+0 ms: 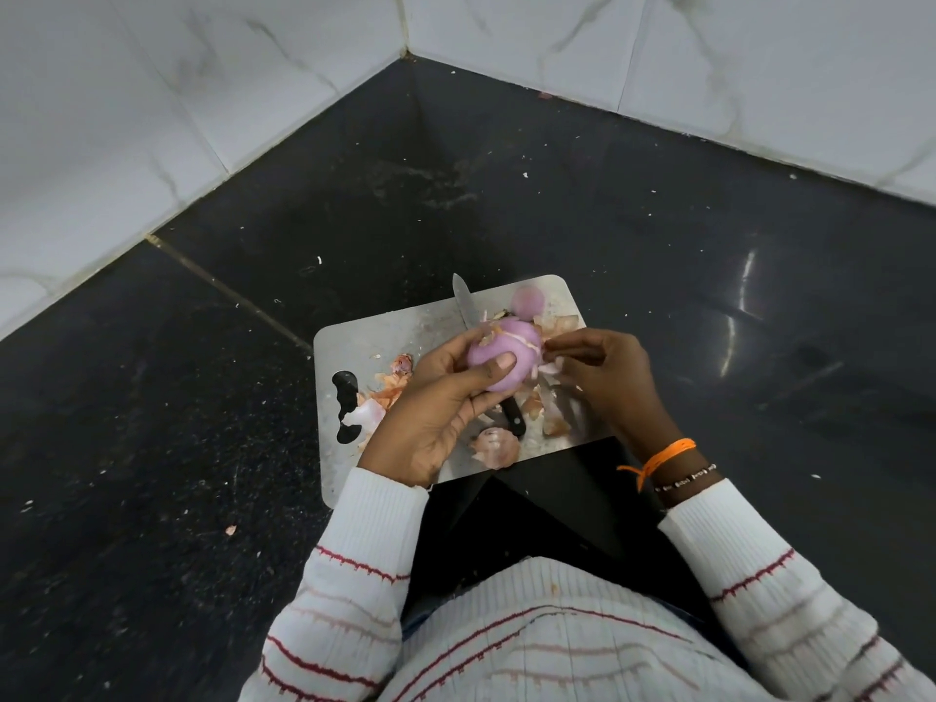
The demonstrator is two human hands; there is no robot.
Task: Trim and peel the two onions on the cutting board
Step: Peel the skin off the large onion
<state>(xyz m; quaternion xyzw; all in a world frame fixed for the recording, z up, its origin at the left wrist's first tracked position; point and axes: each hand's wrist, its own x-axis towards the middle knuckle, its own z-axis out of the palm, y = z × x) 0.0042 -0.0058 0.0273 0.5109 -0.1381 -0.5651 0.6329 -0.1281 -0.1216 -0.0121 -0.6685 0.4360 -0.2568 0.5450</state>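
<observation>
We are observing a black stone floor (658, 235) meeting white marble-look wall tiles (202, 68) at a corner. On it a pale grey cutting board (369, 336) is lying, with papery onion skins (390, 385) littering its surface. The person's left hand (435, 402) is gripping a purple onion (499, 354), held above the board, with the thumb pressing across its near side and the fingers curling behind. The right hand (602, 377) is pinching a strip of skin at the onion's right side, fingertips touching the bulb. A second onion (529, 299), paler and peeled-looking, is sitting on the board's far right corner. A knife (463, 301) is lying on the board beneath the held onion, blade pointing away, black handle emerging near a skin scrap (496, 445). An orange thread (663, 456) is circling the right wrist.
</observation>
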